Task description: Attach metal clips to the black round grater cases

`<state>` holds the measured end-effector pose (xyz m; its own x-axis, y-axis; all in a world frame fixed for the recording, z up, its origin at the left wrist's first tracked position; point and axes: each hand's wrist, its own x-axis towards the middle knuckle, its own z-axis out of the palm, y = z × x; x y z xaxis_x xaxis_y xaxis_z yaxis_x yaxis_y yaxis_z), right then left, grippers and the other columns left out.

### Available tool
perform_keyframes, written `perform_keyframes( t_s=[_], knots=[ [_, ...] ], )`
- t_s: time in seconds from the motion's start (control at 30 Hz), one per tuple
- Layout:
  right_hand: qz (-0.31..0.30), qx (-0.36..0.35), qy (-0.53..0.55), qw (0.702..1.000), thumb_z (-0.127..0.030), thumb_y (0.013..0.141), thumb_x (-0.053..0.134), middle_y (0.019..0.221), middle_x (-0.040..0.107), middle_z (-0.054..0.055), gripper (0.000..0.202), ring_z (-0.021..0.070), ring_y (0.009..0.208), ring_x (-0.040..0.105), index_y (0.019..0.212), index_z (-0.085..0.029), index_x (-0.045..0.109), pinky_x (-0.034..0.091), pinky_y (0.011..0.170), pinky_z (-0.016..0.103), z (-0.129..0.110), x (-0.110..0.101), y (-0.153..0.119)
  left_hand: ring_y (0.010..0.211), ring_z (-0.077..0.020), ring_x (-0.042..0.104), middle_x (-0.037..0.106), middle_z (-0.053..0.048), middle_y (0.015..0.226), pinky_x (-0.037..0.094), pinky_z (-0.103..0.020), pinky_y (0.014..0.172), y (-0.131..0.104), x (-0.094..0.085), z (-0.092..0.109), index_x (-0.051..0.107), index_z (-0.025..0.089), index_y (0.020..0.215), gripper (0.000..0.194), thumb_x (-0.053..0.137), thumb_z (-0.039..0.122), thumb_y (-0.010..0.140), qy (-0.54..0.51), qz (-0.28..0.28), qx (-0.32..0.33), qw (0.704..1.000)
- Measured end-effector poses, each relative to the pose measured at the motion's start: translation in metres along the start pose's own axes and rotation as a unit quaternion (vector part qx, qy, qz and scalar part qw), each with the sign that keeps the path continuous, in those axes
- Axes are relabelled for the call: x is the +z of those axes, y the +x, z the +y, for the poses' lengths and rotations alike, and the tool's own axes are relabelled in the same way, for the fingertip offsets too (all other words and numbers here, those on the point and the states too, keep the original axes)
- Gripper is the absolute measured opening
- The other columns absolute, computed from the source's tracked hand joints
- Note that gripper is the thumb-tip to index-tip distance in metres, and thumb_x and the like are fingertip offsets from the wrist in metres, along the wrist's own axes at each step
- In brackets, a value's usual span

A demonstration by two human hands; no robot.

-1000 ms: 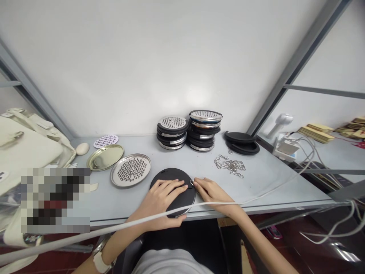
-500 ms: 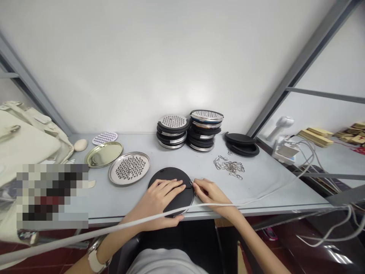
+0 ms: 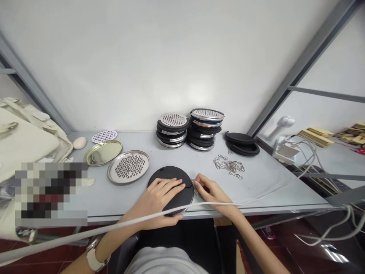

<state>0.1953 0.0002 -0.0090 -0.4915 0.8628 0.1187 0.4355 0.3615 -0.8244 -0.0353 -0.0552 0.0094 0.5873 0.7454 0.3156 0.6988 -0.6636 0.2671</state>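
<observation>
A round grater's black holder (image 3: 180, 198) lies flat side up near the table's front edge, a bit of metal rim showing below it. Across its top rests my left hand (image 3: 161, 194), fingers stretched over the surface and thumb at the near rim, holding it. Pinched at the holder's right edge, my right hand (image 3: 209, 192) has a small metal wire hook (image 3: 194, 182) between thumb and forefinger; the fingers partly hide it. More wire hooks (image 3: 232, 166) lie in a loose pile beyond that hand. Left of the holder is a metal grater disc (image 3: 129, 167) with raised teeth.
Two stacks of round graters, left (image 3: 173, 129) and right (image 3: 205, 127), stand by the wall. Black rings (image 3: 243, 144) lie at right. A gold-coloured round tray (image 3: 103, 153) and white perforated disc (image 3: 104, 136) sit at left. A white cable (image 3: 137, 220) crosses before my forearms.
My right hand has shifted slightly at the holder's edge, its fingers a little higher, and the wire hook has turned in the pinch. My left hand stays on the holder.
</observation>
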Motion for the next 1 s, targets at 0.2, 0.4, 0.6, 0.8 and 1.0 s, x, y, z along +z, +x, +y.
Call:
perform_keyframes(
  t_s=[0.2,0.4,0.6,0.8,1.0],
  knots=[
    [0.004,0.001,0.025,1.000,-0.042,0.097,0.040,0.064,0.036,-0.006,0.027,0.0114,0.058,0.034,0.080,-0.020,0.044,0.031,0.056,0.023,0.0020,-0.0016,0.0006,0.129,-0.0265,0.045,0.048,-0.005,0.142,0.034,-0.042,0.105,-0.0003,-0.0002,-0.0005,0.040,0.025,0.140,0.068,0.063,0.036,0.077,0.002,-0.008,-0.004,1.000],
    [0.000,0.001,0.036,0.999,-0.044,0.096,0.039,0.064,0.037,-0.006,0.030,0.0112,0.057,0.034,0.079,-0.020,0.044,0.031,0.055,0.023,0.0009,-0.0019,0.0006,0.128,-0.0274,0.046,0.049,-0.006,0.141,0.035,-0.042,0.104,0.0000,-0.0001,-0.0012,0.040,0.025,0.140,0.068,0.063,0.036,0.077,-0.001,-0.004,0.001,1.000],
    [-0.013,0.013,0.040,0.999,-0.047,0.096,0.039,0.063,0.035,-0.006,0.033,0.0111,0.057,0.033,0.078,-0.020,0.044,0.029,0.054,0.023,0.0022,-0.0020,0.0005,0.129,-0.0275,0.045,0.048,-0.006,0.142,0.035,-0.043,0.105,-0.0001,0.0008,-0.0022,0.039,0.025,0.141,0.070,0.063,0.035,0.077,0.000,-0.010,0.004,1.000],
    [-0.019,0.016,0.033,0.999,-0.047,0.096,0.039,0.063,0.036,-0.006,0.034,0.0113,0.058,0.033,0.077,-0.020,0.046,0.029,0.055,0.023,0.0039,-0.0023,0.0008,0.130,-0.0272,0.044,0.047,-0.005,0.143,0.034,-0.044,0.105,-0.0002,0.0000,-0.0014,0.039,0.025,0.141,0.068,0.062,0.037,0.078,0.003,-0.020,-0.001,1.000],
    [-0.021,0.019,0.030,0.999,-0.047,0.097,0.038,0.063,0.036,-0.006,0.034,0.0112,0.058,0.034,0.078,-0.019,0.046,0.029,0.055,0.023,0.0038,-0.0024,0.0007,0.131,-0.0260,0.042,0.045,-0.005,0.144,0.033,-0.043,0.106,-0.0005,-0.0003,-0.0021,0.037,0.024,0.142,0.068,0.061,0.037,0.079,0.006,-0.025,-0.001,1.000]
  ],
)
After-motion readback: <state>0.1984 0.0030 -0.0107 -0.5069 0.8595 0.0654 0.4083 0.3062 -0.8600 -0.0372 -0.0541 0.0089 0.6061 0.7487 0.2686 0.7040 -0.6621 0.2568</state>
